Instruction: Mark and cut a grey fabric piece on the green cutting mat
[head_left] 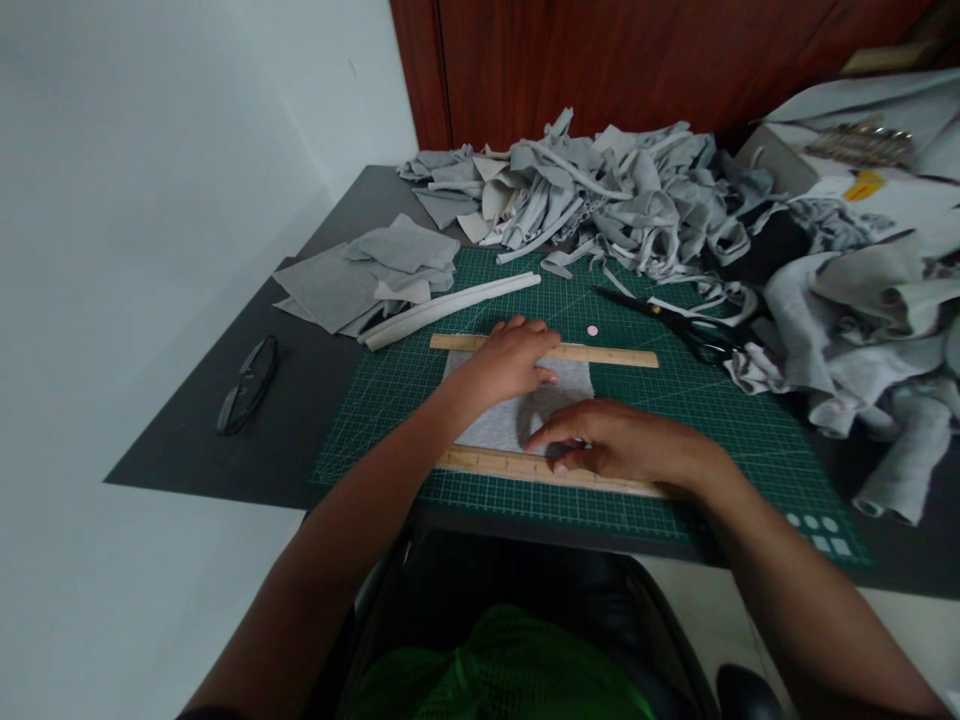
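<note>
A piece of grey fabric (495, 425) lies flat on the green cutting mat (390, 420). Across its far edge runs a wooden ruler (611, 355), and a second wooden ruler (487, 461) lies along its near edge. My left hand (514, 362) is closed over the far ruler, fingers on its far side and thumb on the near side, over the fabric. Close to the near ruler is my right hand (619, 438), open, its index finger reaching onto the fabric and its thumb apart at the ruler. The palm hides part of that ruler.
Black scissors (675, 322) and a pink disc (592, 330) lie beyond the far ruler. Grey scraps (622, 190) are heaped at the back, rolled fabric (862, 330) at right. Left are folded grey pieces (360, 270), pale strips (450, 308) and glasses (247, 385).
</note>
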